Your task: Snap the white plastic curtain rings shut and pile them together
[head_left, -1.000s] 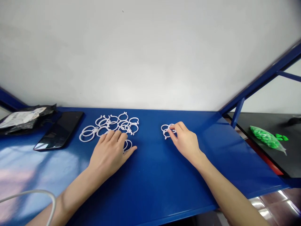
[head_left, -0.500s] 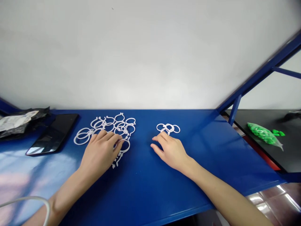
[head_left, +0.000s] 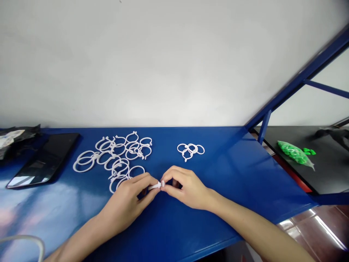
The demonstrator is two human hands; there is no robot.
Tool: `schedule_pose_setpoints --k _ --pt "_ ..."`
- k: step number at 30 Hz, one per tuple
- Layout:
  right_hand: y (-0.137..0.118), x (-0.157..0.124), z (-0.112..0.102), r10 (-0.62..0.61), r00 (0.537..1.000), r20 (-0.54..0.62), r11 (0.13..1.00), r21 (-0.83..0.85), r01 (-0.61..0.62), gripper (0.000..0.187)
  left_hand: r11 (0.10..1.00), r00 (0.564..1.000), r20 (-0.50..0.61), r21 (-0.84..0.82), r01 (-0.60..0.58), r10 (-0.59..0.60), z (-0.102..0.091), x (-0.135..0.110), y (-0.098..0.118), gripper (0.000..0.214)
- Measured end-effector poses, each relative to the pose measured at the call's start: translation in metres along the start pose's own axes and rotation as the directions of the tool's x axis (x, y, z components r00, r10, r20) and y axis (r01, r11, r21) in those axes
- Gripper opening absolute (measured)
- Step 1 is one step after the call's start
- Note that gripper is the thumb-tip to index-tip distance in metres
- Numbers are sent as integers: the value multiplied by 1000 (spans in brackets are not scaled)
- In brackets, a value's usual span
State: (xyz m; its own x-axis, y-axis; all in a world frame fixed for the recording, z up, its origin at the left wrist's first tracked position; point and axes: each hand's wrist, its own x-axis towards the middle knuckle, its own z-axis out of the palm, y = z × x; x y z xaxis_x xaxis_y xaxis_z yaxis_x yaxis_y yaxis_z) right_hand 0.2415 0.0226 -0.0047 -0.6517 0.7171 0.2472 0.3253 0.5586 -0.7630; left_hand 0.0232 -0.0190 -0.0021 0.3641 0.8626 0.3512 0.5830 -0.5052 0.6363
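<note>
Table (head_left: 169,233), blue, glossy, against pale wall (head_left: 174,65). Tiled floor (head_left: 324,227), lower right. Side table (head_left: 332,176), black, right. White ring (head_left: 155,186), one: beside ring pile (head_left: 112,157), pinched by left hand (head_left: 128,198); right hand (head_left: 191,189), fingertips closed at its end. Ring cluster (head_left: 191,148), small, farther back.

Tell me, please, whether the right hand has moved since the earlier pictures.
Yes: judged against the table, the right hand has moved left and nearer the front edge.
</note>
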Motion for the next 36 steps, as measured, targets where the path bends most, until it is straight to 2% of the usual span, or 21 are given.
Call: schedule_pose_setpoints --k 3,5,9,12,15,18,22,26,31,34,36 --pt "-2 1 -1 107 994 -10 991 77 -106 7 994 995 61 -76 78 -74 -2 0 -1 12" --pt "-4 2 -2 151 989 -1 986 73 -150 7 981 990 53 -132 140 -134 -3 0 -3 12" --pt "-5 2 -2 95 995 17 995 20 -96 10 962 982 15 -197 187 -188 -1 1 -5 15" --pt "-4 0 -1 28 999 39 996 -84 -24 13 979 990 0 -151 136 -138 4 0 -5 15" --pt "-3 -2 0 -19 998 63 986 -162 30 17 995 995 -79 -85 54 -60 10 -3 -3 13" --pt "-3 -3 -2 -74 992 99 985 -148 88 20 998 989 -145 -42 -48 42 13 -6 0 13" --pt "-4 -3 -7 -151 982 111 982 -94 162 22 988 980 -142 -43 -145 138 13 -7 1 12" --pt "-2 -4 -10 -155 978 141 982 -83 168 19 970 963 -124 4 -242 241 16 -8 -4 9" --pt "5 -3 -6 -136 980 147 981 -115 154 17 951 947 -113 107 -289 301 18 -7 -8 8" --pt "8 0 -5 -127 988 88 958 -248 145 18 916 944 -74 279 -289 321 6 -2 -11 11" --pt "11 2 -10 -125 992 19 920 -371 123 21 878 959 -41 416 -239 280 -7 0 -16 15"
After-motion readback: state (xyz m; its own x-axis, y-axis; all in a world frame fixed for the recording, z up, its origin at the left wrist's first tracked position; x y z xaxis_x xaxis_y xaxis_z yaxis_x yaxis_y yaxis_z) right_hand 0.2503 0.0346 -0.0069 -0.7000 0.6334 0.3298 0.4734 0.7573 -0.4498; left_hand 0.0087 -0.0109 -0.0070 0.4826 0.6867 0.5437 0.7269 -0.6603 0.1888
